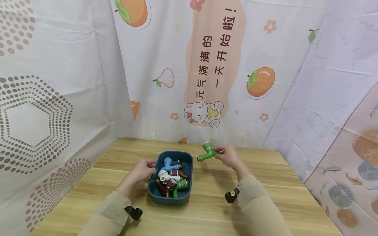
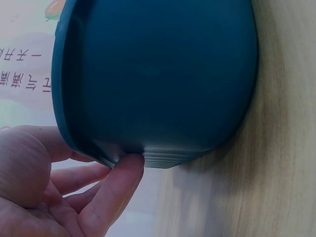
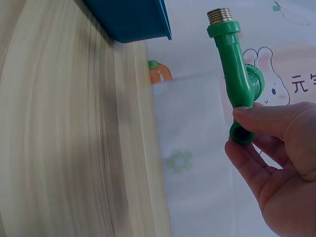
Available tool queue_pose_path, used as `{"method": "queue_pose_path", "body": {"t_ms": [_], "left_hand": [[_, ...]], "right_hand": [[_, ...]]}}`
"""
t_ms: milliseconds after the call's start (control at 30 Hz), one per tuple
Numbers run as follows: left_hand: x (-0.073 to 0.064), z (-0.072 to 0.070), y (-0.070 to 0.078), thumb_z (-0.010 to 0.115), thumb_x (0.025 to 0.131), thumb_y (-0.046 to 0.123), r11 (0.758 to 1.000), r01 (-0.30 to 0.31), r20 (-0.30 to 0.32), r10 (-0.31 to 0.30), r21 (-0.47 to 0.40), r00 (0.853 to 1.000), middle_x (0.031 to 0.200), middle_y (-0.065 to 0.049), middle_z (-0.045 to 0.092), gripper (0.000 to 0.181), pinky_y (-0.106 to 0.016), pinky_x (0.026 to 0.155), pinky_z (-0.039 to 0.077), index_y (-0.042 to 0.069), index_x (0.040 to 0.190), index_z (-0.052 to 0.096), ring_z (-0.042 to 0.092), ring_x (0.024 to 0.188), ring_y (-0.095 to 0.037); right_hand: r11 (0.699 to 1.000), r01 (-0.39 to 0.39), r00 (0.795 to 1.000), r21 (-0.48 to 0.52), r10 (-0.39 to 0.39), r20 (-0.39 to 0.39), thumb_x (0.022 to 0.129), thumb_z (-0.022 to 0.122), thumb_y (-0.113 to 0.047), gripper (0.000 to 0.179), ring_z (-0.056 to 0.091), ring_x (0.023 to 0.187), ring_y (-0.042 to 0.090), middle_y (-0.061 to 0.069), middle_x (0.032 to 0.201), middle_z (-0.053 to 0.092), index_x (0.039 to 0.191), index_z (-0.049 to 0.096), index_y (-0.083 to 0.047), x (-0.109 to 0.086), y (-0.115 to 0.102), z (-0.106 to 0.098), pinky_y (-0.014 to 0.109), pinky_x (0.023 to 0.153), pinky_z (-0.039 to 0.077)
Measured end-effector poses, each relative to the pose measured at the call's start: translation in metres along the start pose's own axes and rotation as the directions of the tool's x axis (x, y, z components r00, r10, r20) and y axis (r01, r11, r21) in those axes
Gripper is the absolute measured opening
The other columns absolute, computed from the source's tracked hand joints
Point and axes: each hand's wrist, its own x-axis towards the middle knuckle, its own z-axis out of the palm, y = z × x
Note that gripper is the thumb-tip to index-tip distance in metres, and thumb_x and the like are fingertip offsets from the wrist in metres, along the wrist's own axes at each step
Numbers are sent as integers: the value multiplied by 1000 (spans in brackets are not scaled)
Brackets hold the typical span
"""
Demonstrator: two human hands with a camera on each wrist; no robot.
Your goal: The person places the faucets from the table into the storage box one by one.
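My right hand [image 1: 230, 156] holds a green plastic tap [image 1: 208, 152] above the table, right of a dark blue box [image 1: 169, 200]. Thumb and fingers pinch it near its spout end; in the right wrist view the brass-coloured threaded end of the tap [image 3: 231, 64] points up and away from the hand. My left hand [image 1: 143, 170] holds the box by its left side. In the left wrist view a fingertip presses the box's outer wall [image 2: 158, 98] and other fingers reach its rim. Inside the box lie a blue tap [image 1: 167, 164], a white tap [image 1: 168, 177], dark red taps [image 1: 163, 189] and another green tap [image 1: 182, 185].
The box stands on a wood-grain table [image 1: 254, 196], left of the middle. Printed curtains [image 1: 165, 49] hang behind the table and along both sides. A small black device [image 1: 231, 195] is worn at the right wrist, and a similar device [image 1: 134, 213] at the left.
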Motion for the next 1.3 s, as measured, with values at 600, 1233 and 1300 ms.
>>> {"method": "queue_pose_path", "body": {"t_ms": [600,1233,1300], "left_hand": [[0,0,1,64,87,-2,1000,1,1,-1,-7,1000,118,-24,65,51,-40,57,62,-4,138,60,68,87,-28],[-2,0,3,63,88,-4,1000,-11,6,11,9,1000,116,-23,65,49,-41,56,62,-7,137,59,67,90,-28],[-2,0,3,63,88,-4,1000,-11,6,11,8,1000,117,-24,65,49,-41,56,62,-7,137,59,68,90,-28]], "right_hand": [[1000,0,998,-8,0,59,87,76,0,24,70,97,28,8,112,73,110,78,-9,12,-30,28,38,77,61],[999,34,991,-6,-33,133,89,73,1,23,69,94,24,6,104,73,109,78,-8,19,-53,60,36,78,60],[999,47,989,-18,-44,139,89,73,1,23,69,95,25,6,104,73,109,78,-8,19,-55,62,36,78,60]]}}
